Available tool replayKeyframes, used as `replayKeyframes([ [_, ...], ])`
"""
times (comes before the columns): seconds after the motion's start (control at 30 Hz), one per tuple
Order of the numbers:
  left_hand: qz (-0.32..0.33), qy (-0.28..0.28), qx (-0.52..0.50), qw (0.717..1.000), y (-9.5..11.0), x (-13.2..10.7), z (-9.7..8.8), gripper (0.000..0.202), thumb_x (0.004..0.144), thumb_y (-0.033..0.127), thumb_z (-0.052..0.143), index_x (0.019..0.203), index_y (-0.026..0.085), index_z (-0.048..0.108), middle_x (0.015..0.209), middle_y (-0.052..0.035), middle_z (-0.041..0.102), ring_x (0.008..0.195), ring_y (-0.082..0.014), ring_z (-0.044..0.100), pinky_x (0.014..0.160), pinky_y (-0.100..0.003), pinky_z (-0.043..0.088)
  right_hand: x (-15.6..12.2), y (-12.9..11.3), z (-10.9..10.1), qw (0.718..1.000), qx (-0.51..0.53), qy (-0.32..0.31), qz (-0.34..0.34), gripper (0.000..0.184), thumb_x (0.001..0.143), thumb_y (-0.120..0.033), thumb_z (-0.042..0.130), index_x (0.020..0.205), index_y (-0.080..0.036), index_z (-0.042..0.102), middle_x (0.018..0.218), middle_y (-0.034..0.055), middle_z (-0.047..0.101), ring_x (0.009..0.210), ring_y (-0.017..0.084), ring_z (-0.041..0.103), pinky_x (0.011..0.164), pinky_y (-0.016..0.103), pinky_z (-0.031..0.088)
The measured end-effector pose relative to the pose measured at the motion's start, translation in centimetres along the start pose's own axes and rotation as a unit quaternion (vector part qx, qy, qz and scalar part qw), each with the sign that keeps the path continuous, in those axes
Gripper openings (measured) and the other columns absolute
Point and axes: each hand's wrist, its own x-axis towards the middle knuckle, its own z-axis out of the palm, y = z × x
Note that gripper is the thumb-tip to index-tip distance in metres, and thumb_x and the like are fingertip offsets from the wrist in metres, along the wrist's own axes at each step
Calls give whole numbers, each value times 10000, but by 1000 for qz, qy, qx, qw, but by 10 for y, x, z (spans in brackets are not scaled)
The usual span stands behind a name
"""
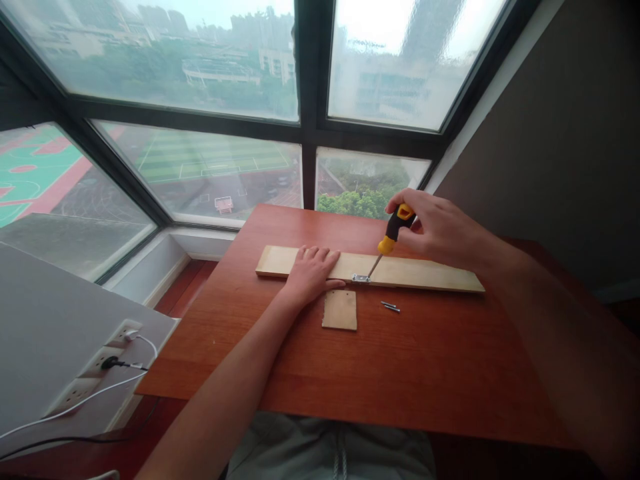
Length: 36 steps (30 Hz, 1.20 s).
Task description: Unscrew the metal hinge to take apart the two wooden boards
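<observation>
A long pale wooden board (420,272) lies across the table. My left hand (311,273) rests on it left of the middle, fingers stretched out flat and thumb along the near edge. At that edge, right of the thumb, sits a small metal hinge (361,279). My right hand (425,217) grips a yellow and black screwdriver (393,230), tilted, its tip down at the hinge. Below the board lies a small thin wooden piece (340,311) with small holes near its top edge. Two loose screws (390,307) lie to its right.
The reddish-brown wooden table (320,373) ends close to my lap. Large windows with dark frames (309,133) rise behind it. At the left, plugs and cables (117,363) come from wall sockets. A dark wall (560,153) stands at the right.
</observation>
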Motion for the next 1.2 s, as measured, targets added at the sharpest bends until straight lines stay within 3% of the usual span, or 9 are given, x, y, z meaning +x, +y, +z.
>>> replayKeyframes([
  [0.2,-2,-1,1,1000,0,0,0,728,838,674,556,1402,225,459,1331,-127,563,1232,-327,459,1097,-504,275,3,4,2,996,-76,20,44,290,907,-510,500,884,-236,593,799,21,652,659,180,546,586,317,347],
  [0.33,-1,-2,0,1000,0,-1,1,726,841,677,548,1405,230,454,1337,-128,559,1235,-324,454,1102,-500,270,4,6,2,996,-84,1,43,270,931,-453,445,935,-236,605,833,35,679,673,190,569,597,322,355],
  [0.5,-1,-1,-5,1000,0,-1,1,716,850,673,536,1405,228,454,1333,-136,558,1233,-325,451,1102,-501,268,1,1,-4,999,-36,-7,19,254,831,-311,527,1059,-223,595,969,55,687,779,203,603,644,321,412],
  [0.73,-3,-3,-17,1000,-1,0,0,724,825,668,580,1400,247,457,1330,-127,557,1234,-327,455,1100,-497,266,2,0,-2,997,-60,1,53,311,899,-496,477,887,-241,655,717,24,647,605,181,539,534,316,341],
  [0.83,-4,-2,-20,1000,-1,-1,0,716,821,664,591,1393,253,463,1319,-122,561,1233,-323,459,1101,-484,264,1,1,-4,999,-35,-9,25,263,882,-392,498,1013,-231,660,884,45,700,726,199,608,615,325,417],
  [0.9,-4,-3,-23,1000,-1,-1,0,713,818,664,595,1390,259,465,1314,-117,563,1231,-318,462,1099,-474,268,0,1,-6,999,-15,-25,-13,335,843,-325,531,1144,-219,631,1111,69,693,897,222,636,733,336,458],
  [0.97,-4,-2,-25,1000,-2,-1,0,713,816,666,597,1388,260,466,1312,-112,566,1229,-314,465,1094,-468,274,0,1,-8,999,-13,-35,-28,368,843,-339,541,1182,-221,623,1186,73,674,954,235,635,771,345,461],
  [1.1,-6,2,-28,1000,-2,-1,0,710,815,663,602,1382,256,472,1313,-110,570,1227,-313,470,1093,-472,277,4,0,-5,996,-79,-14,26,335,927,-476,439,932,-251,688,845,47,707,711,220,612,603,342,394],
  [1.2,-5,3,-30,1000,-2,-1,1,714,813,672,597,1379,255,477,1314,-112,571,1225,-315,472,1097,-478,275,5,-1,-1,995,-92,7,36,320,941,-404,404,978,-245,679,873,54,717,717,223,615,594,341,381],
])
